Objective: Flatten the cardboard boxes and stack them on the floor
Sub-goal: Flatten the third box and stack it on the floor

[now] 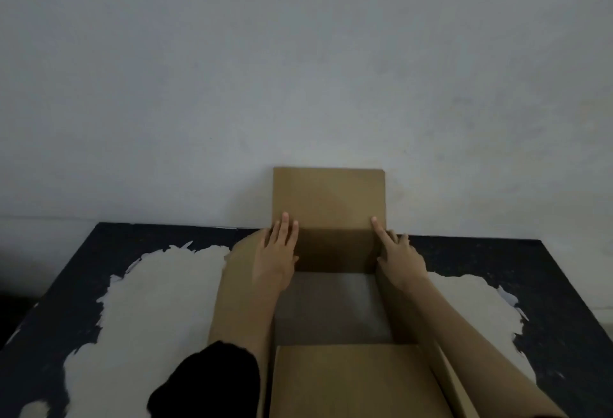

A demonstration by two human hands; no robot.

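A brown cardboard box point(335, 311) stands open on the dark table, its inside in shadow. Its far flap point(328, 198) stands upright against the wall. The near flap point(351, 381) lies toward me at the bottom of the view. My left hand point(277, 253) rests flat on the far left corner, fingers spread up onto the far flap. At the far right corner my right hand point(399, 253) presses with the index finger stretched onto that flap. Neither hand closes around anything. The left side flap point(238, 291) hangs outward under my left forearm.
The dark table point(564, 285) has large pale worn patches point(149, 301) on both sides of the box. A plain grey-white wall point(298, 69) rises directly behind the table's back edge. A black sleeve point(205, 381) covers my left upper arm.
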